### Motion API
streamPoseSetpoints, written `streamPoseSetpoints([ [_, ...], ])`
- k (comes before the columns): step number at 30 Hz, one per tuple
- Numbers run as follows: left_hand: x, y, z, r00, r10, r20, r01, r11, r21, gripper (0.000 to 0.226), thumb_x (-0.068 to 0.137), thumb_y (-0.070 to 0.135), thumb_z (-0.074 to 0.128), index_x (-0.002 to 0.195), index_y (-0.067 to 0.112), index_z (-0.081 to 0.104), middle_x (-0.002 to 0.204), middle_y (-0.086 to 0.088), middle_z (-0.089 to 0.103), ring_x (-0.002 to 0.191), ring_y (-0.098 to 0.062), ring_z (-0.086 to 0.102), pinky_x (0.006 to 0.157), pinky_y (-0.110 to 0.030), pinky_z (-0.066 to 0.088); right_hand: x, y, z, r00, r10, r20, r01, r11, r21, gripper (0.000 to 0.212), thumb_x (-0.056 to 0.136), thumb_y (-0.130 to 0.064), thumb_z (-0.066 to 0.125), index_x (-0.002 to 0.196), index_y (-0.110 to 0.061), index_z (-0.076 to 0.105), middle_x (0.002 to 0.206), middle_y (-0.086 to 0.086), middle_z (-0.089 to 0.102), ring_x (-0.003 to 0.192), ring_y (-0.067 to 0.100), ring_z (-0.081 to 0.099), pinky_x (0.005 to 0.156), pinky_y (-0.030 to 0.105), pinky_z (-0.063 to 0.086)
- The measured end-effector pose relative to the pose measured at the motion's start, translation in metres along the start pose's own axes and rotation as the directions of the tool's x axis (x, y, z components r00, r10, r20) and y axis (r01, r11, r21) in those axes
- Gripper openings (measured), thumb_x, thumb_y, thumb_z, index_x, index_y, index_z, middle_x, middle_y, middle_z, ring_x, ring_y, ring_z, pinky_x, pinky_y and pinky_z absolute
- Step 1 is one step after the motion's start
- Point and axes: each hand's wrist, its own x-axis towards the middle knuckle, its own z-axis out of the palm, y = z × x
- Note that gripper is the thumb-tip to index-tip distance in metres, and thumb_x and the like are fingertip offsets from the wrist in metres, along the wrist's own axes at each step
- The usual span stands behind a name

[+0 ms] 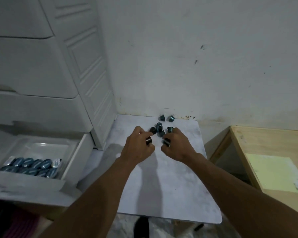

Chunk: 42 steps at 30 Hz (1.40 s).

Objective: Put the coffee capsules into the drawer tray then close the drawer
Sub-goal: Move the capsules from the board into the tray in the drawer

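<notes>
- Left hand [138, 148] pinches a capsule [149, 140]; right hand [177, 146] grips a second capsule [166, 142].
- Loose capsules [159, 128] lie on the table [162, 177], apart from the drawer tray [41, 146].
- Grabbing more risks dropping one.

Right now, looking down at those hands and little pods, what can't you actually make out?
Head view only.
- Left hand and right hand: each grips at least one capsule; curled fingers hide any others.
- Loose capsules on the table: small, overlapping, count unclear.
- Stored capsules in the drawer tray: blurred; the drawer front partly hides the nearest ones.
</notes>
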Motion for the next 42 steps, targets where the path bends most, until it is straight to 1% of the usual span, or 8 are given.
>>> streamPoseSetpoints([
  [4, -0.031, 0.008, -0.019, 1.000, -0.020, -0.009, 0.020, 1.000, 0.019, 0.046, 0.074, 0.016, 0.066, 0.119, 0.014, 0.057, 0.107, -0.004, 0.054, 0.091, -0.020, 0.058, 0.079, -0.025, 0.043, -0.027, -0.014, -0.008, 0.999, -0.015, -0.032, 0.015, 1.000, 0.012, 0.040, 0.075, -0.023, 0.062, 0.113, -0.014, 0.057, 0.111, 0.008, 0.055, 0.094, 0.027, 0.054, 0.078, 0.034, 0.047],
  [8, -0.057, 0.004, -0.038, 0.999, -0.016, -0.049, 0.019, 0.998, 0.060, 0.035, 0.072, 0.014, 0.068, 0.106, 0.010, 0.060, 0.098, -0.006, 0.062, 0.089, -0.022, 0.057, 0.076, -0.024, 0.040, -0.048, -0.032, -0.013, 0.998, -0.055, -0.039, 0.055, 0.998, -0.004, 0.035, 0.075, -0.023, 0.063, 0.108, -0.014, 0.057, 0.108, 0.006, 0.058, 0.092, 0.023, 0.054, 0.073, 0.030, 0.042],
  [14, -0.082, -0.019, -0.072, 0.998, 0.007, -0.065, 0.005, 0.984, 0.179, 0.047, 0.082, 0.031, 0.069, 0.124, 0.012, 0.059, 0.112, -0.009, 0.066, 0.102, -0.026, 0.057, 0.094, -0.031, 0.036, -0.053, -0.077, -0.008, 0.984, -0.173, -0.047, 0.173, 0.985, 0.005, 0.046, 0.079, -0.032, 0.067, 0.121, -0.015, 0.059, 0.113, 0.008, 0.064, 0.104, 0.025, 0.057, 0.088, 0.035, 0.047],
  [19, -0.102, -0.054, -0.111, 0.986, -0.093, -0.139, 0.107, 0.990, 0.094, 0.053, 0.079, 0.036, 0.073, 0.126, 0.016, 0.058, 0.120, -0.005, 0.063, 0.108, -0.024, 0.057, 0.093, -0.031, 0.041, -0.042, -0.133, 0.009, 0.971, -0.234, -0.040, 0.235, 0.972, 0.030, 0.042, 0.080, -0.036, 0.069, 0.114, -0.015, 0.058, 0.105, 0.005, 0.062, 0.093, 0.024, 0.060, 0.078, 0.035, 0.048],
  [25, -0.120, -0.117, -0.171, 0.962, -0.211, -0.175, 0.218, 0.976, 0.023, 0.046, 0.079, 0.022, 0.074, 0.121, 0.016, 0.058, 0.118, -0.003, 0.063, 0.106, -0.022, 0.058, 0.086, -0.024, 0.038, -0.022, -0.221, 0.046, 0.949, -0.308, -0.061, 0.313, 0.946, 0.083, 0.042, 0.080, -0.028, 0.071, 0.119, -0.018, 0.059, 0.113, 0.008, 0.057, 0.098, 0.026, 0.058, 0.082, 0.030, 0.043],
  [28, -0.125, -0.158, -0.201, 0.951, -0.258, -0.168, 0.261, 0.965, -0.008, 0.043, 0.078, 0.021, 0.075, 0.117, 0.016, 0.057, 0.113, -0.004, 0.064, 0.099, -0.020, 0.059, 0.085, -0.026, 0.041, -0.012, -0.267, 0.071, 0.950, -0.302, -0.077, 0.309, 0.946, 0.102, 0.044, 0.080, -0.024, 0.070, 0.121, -0.017, 0.058, 0.115, 0.008, 0.058, 0.101, 0.027, 0.059, 0.082, 0.030, 0.043],
  [35, -0.131, -0.241, -0.255, 0.949, -0.286, -0.136, 0.282, 0.958, -0.046, 0.047, 0.075, 0.020, 0.077, 0.120, 0.015, 0.062, 0.119, -0.007, 0.063, 0.105, -0.022, 0.058, 0.094, -0.028, 0.041, 0.014, -0.340, 0.131, 0.970, -0.238, -0.048, 0.242, 0.962, 0.127, 0.043, 0.077, -0.017, 0.072, 0.118, -0.015, 0.060, 0.115, 0.011, 0.059, 0.106, 0.026, 0.053, 0.083, 0.022, 0.031],
  [42, -0.119, -0.306, -0.270, 0.949, -0.307, -0.072, 0.309, 0.951, 0.021, 0.044, 0.080, 0.020, 0.074, 0.121, 0.017, 0.062, 0.121, -0.007, 0.062, 0.107, -0.020, 0.058, 0.096, -0.024, 0.039, 0.044, -0.379, 0.175, 0.981, -0.191, 0.015, 0.186, 0.970, 0.156, 0.043, 0.078, -0.024, 0.073, 0.119, -0.018, 0.060, 0.113, 0.009, 0.057, 0.103, 0.024, 0.053, 0.082, 0.025, 0.037],
])
